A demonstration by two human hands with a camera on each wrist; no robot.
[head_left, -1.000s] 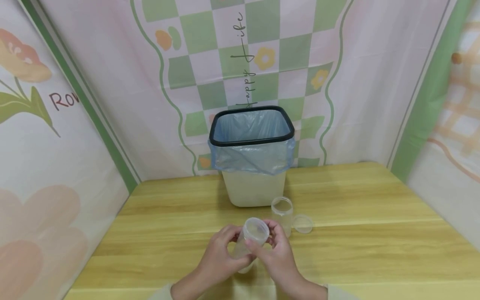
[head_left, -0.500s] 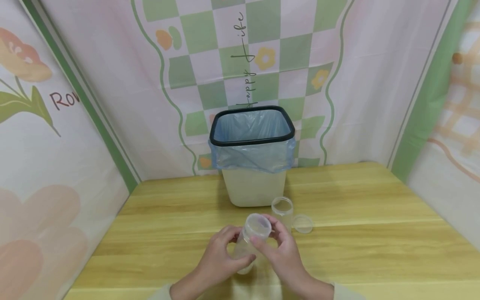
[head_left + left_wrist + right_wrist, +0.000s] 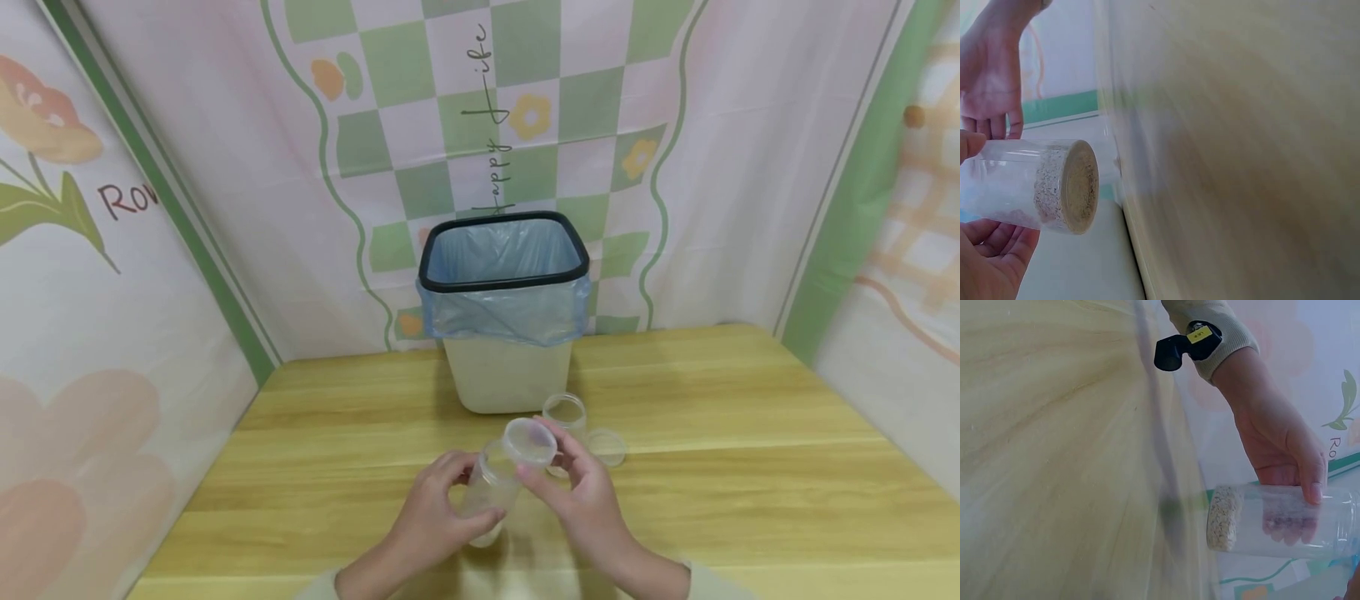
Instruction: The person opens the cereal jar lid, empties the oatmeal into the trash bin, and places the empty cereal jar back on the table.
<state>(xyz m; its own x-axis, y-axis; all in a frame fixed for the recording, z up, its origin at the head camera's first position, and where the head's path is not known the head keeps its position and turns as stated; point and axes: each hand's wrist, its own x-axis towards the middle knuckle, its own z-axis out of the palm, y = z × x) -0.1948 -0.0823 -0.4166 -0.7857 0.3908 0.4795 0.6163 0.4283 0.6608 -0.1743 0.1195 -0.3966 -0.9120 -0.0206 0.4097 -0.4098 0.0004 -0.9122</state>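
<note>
My left hand [image 3: 431, 517] grips a clear plastic jar [image 3: 491, 496], tilted a little, above the tabletop. Pale, flaky grains [image 3: 1224, 519] lie in a layer at its bottom, seen in both wrist views. A clear round lid [image 3: 528, 443] is pinched by the thumb and fingers of my right hand [image 3: 588, 500], angled at the upper right of the jar's mouth and overlapping its rim in the head view. Behind my right hand stands a second clear jar [image 3: 564, 425], uncovered and partly hidden. Another clear lid [image 3: 607, 447] lies flat beside it.
A cream waste bin [image 3: 510, 375] with a black rim and blue liner bag stands at the back of the wooden table [image 3: 720, 467], against a patterned cloth [image 3: 465, 125]. Cloth walls also border both sides.
My right hand has moved up and to the right, taking the lid from on top of the jar to the side of its mouth. My left hand stays nearly in place.
</note>
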